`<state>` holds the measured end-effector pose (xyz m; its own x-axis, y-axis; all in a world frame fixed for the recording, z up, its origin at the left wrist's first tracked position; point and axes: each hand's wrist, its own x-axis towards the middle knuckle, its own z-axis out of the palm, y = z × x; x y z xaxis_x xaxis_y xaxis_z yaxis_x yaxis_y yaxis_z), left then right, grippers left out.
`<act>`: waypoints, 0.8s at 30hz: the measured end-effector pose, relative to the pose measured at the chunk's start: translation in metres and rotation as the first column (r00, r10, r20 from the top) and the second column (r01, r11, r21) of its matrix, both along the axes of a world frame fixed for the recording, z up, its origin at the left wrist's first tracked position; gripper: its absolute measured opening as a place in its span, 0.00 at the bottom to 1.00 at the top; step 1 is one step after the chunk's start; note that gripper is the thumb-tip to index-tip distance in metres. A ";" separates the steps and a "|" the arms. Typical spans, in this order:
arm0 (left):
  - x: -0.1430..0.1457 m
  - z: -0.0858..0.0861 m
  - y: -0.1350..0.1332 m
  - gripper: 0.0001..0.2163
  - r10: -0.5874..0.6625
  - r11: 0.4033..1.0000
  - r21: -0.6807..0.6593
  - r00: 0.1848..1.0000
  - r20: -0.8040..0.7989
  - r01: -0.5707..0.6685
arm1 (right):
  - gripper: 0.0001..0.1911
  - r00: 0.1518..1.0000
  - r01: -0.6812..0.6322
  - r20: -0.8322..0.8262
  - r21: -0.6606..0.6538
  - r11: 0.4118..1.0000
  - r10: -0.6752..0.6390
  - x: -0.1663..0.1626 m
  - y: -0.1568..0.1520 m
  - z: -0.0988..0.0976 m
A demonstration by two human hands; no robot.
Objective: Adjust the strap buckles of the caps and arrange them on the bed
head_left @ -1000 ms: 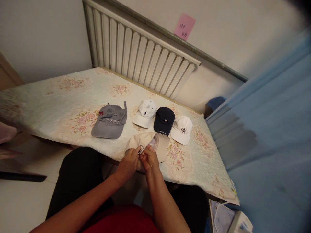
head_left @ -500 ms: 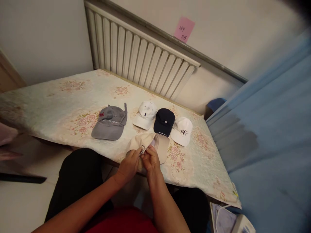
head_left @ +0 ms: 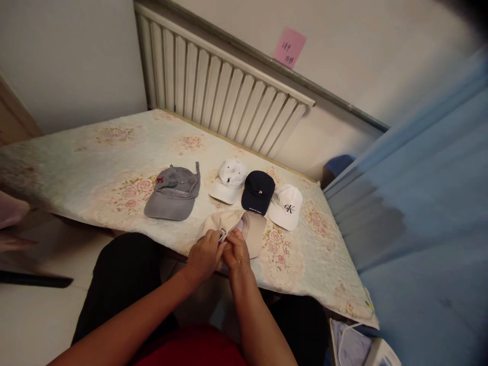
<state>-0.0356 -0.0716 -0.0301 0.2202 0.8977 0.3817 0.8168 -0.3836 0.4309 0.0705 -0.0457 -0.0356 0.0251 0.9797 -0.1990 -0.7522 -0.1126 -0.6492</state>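
Note:
A beige baseball cap [head_left: 256,235] lies on its side at the table's near edge, its brim pointing right. Both my hands are closed on its back strap, close together. My left hand [head_left: 205,254] grips the strap beside a small metal buckle [head_left: 222,234]. My right hand [head_left: 235,249] pinches the strap just right of the buckle, in front of the cap's opening. My fingers hide part of the strap. Beyond the beige cap stand a white cap [head_left: 229,182], a navy cap [head_left: 258,192] and a white cap with black letters [head_left: 285,207]. A grey cap [head_left: 172,194] sits to the left.
A flowered cloth covers the table [head_left: 152,133]. Behind it a white radiator [head_left: 224,89] runs along the wall, with a pink note [head_left: 290,48] above. Blue curtains [head_left: 419,203] hang at the right. A white device [head_left: 383,353] stands low at the right front.
My left hand has shifted slightly at the buckle, its fingers closer to my right hand. The beige cap stays in place, and the other caps have not moved.

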 end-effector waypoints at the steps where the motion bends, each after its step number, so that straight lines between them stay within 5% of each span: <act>1: 0.001 0.003 0.002 0.10 0.016 1.000 -0.004 0.999 -0.031 -0.016 | 0.16 1.000 -0.002 -0.002 0.003 1.000 0.002 0.000 0.000 0.000; 24: 0.002 0.008 0.007 0.07 0.010 0.989 -0.148 0.998 -0.061 -0.019 | 0.11 0.998 -0.044 -0.050 0.029 0.999 0.045 0.002 0.002 -0.001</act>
<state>-0.0340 -0.0649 -0.0216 0.2256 0.9467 0.2301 0.8477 -0.3071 0.4325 0.0721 -0.0436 -0.0362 -0.0278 0.9847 -0.1718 -0.7788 -0.1291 -0.6139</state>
